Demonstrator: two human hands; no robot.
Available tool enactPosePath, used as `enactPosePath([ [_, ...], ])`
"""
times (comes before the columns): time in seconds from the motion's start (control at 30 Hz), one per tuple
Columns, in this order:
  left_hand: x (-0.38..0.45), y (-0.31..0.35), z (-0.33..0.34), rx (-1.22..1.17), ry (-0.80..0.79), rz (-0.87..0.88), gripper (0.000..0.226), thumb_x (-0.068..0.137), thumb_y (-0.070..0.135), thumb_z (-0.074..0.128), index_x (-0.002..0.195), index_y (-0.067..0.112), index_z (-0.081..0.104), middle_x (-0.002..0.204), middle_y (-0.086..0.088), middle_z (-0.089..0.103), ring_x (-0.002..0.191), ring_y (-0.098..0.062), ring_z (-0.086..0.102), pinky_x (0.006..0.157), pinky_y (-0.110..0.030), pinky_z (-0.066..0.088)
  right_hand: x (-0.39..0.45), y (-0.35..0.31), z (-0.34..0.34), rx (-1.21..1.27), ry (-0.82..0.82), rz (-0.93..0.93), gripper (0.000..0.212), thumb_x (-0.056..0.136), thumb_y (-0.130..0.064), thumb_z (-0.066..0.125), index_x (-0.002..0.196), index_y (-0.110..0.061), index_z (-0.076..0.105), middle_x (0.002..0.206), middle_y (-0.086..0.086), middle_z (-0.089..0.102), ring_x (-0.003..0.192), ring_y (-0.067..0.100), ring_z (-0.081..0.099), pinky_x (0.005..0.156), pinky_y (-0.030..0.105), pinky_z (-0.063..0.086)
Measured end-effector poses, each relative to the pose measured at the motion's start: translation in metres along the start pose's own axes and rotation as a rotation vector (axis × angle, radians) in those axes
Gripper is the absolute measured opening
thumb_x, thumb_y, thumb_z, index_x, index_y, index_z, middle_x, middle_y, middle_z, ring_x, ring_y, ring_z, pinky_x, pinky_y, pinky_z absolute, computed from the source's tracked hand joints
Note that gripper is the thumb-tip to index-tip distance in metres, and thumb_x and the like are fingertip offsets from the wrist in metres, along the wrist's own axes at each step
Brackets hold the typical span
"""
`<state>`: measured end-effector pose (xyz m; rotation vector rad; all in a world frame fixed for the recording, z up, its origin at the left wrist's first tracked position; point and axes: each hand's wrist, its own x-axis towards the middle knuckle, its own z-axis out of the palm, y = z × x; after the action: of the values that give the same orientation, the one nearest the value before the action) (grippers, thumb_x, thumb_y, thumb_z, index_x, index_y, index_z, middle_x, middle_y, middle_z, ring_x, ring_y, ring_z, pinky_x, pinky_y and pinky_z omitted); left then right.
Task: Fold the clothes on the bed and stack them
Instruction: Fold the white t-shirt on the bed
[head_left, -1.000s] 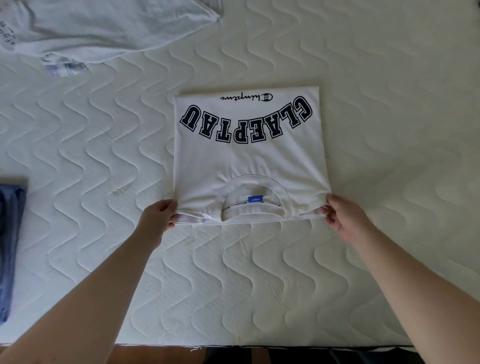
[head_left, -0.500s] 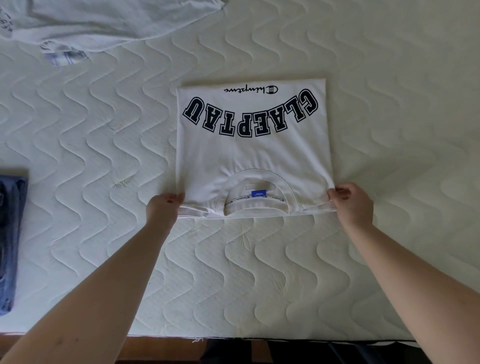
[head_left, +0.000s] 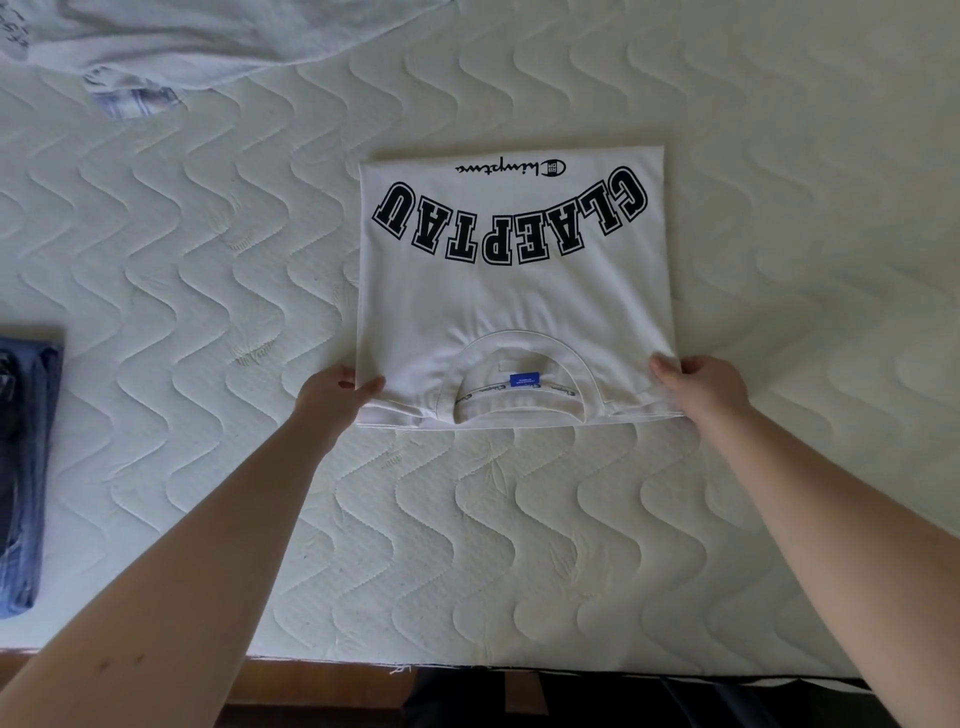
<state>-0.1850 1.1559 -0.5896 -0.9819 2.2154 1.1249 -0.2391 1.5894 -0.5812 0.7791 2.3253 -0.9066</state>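
A white T-shirt with black block letters lies folded into a rectangle in the middle of the bed, collar and blue tag toward me. My left hand pinches its near left corner, thumb on top of the fabric. My right hand pinches the near right corner the same way. Folded dark blue jeans lie at the left edge of the view. A crumpled pale garment lies at the far left of the bed.
The quilted white mattress fills the view, with bare surface around the shirt. Its near edge runs along the bottom, with a wooden frame and dark floor beyond.
Both hands have slid a little farther from me along the shirt's side edges, and the thumbs now sit on top of the fabric. The shirt lies slightly farther away.
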Motion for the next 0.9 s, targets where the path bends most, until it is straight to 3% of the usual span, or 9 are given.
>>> enactPosePath([
  [0.07,0.002,0.0,-0.002,-0.055,-0.042,0.021,0.019,0.083,0.033,0.075,0.093,0.02,0.066,0.091,0.003,0.068,0.084,-0.012,0.061,0.068,-0.022,0.042,0.0,-0.003,-0.004,0.0,-0.042,-0.013,0.038,0.088,-0.048,0.065,0.094,-0.012,0.071,0.086,0.008,0.07,0.072,0.021,0.062,0.065,0.028,0.042],
  [0.17,0.001,-0.002,0.002,-0.314,-0.153,-0.054,0.016,0.088,0.022,0.07,0.1,0.015,0.061,0.102,-0.007,0.069,0.095,-0.024,0.063,0.082,-0.033,0.047,-0.003,-0.007,-0.009,-0.048,-0.072,-0.079,0.039,0.09,-0.047,0.062,0.093,-0.008,0.066,0.089,0.008,0.069,0.077,0.024,0.063,0.061,0.029,0.043],
  [0.23,-0.002,-0.002,0.005,-0.459,-0.167,-0.119,0.023,0.089,0.017,0.069,0.109,0.013,0.057,0.104,-0.008,0.068,0.093,-0.022,0.068,0.081,-0.032,0.052,-0.005,-0.007,-0.009,-0.007,-0.116,-0.096,0.041,0.092,-0.043,0.061,0.105,-0.004,0.066,0.096,0.011,0.069,0.087,0.029,0.064,0.071,0.033,0.046],
  [0.33,-0.008,-0.004,0.005,-0.562,-0.194,-0.104,0.028,0.088,0.015,0.07,0.114,0.013,0.059,0.094,-0.002,0.075,0.079,-0.014,0.073,0.062,-0.022,0.056,-0.012,-0.006,-0.007,0.168,-0.175,-0.08,0.038,0.092,-0.031,0.065,0.116,-0.002,0.065,0.106,0.011,0.068,0.09,0.024,0.063,0.079,0.032,0.047],
  [0.47,-0.018,-0.004,0.0,-0.654,-0.215,-0.129,0.024,0.087,0.022,0.071,0.11,0.018,0.066,0.091,0.004,0.076,0.08,-0.011,0.073,0.067,-0.023,0.055,-0.02,-0.003,-0.007,0.42,-0.208,0.021,0.039,0.092,-0.03,0.065,0.122,-0.004,0.062,0.116,0.014,0.067,0.104,0.029,0.065,0.098,0.045,0.05],
  [0.53,-0.025,-0.001,-0.005,-0.69,-0.235,-0.127,0.025,0.085,0.023,0.072,0.109,0.019,0.067,0.094,0.002,0.076,0.082,-0.013,0.073,0.071,-0.025,0.055,-0.025,-0.004,-0.009,0.481,-0.216,0.015,0.032,0.093,-0.03,0.064,0.115,-0.007,0.064,0.113,0.012,0.069,0.101,0.026,0.067,0.094,0.043,0.052],
  [0.6,-0.037,0.004,-0.012,-0.72,-0.245,-0.103,0.031,0.077,0.026,0.076,0.107,0.018,0.068,0.095,0.0,0.076,0.084,-0.014,0.073,0.069,-0.024,0.057,-0.035,-0.004,-0.014,0.533,-0.209,-0.013,0.018,0.093,-0.028,0.064,0.103,-0.013,0.068,0.103,0.006,0.073,0.09,0.018,0.072,0.079,0.034,0.056],
  [0.7,-0.059,0.014,-0.029,-0.746,-0.243,-0.054,0.037,0.069,0.027,0.078,0.104,0.017,0.07,0.096,-0.002,0.076,0.085,-0.016,0.073,0.068,-0.023,0.058,-0.058,-0.009,-0.03,0.626,-0.217,-0.048,0.015,0.093,-0.022,0.064,0.102,-0.012,0.07,0.093,0.004,0.076,0.084,0.016,0.073,0.063,0.022,0.056],
  [0.9,-0.13,0.032,-0.078,-0.767,-0.305,0.05,0.033,0.078,0.03,0.076,0.107,0.013,0.073,0.109,-0.013,0.072,0.097,-0.023,0.071,0.073,-0.023,0.056,-0.132,-0.031,-0.086,0.659,-0.165,-0.089,0.017,0.093,-0.026,0.063,0.093,-0.01,0.069,0.091,0.008,0.071,0.084,0.023,0.065,0.076,0.034,0.048],
])
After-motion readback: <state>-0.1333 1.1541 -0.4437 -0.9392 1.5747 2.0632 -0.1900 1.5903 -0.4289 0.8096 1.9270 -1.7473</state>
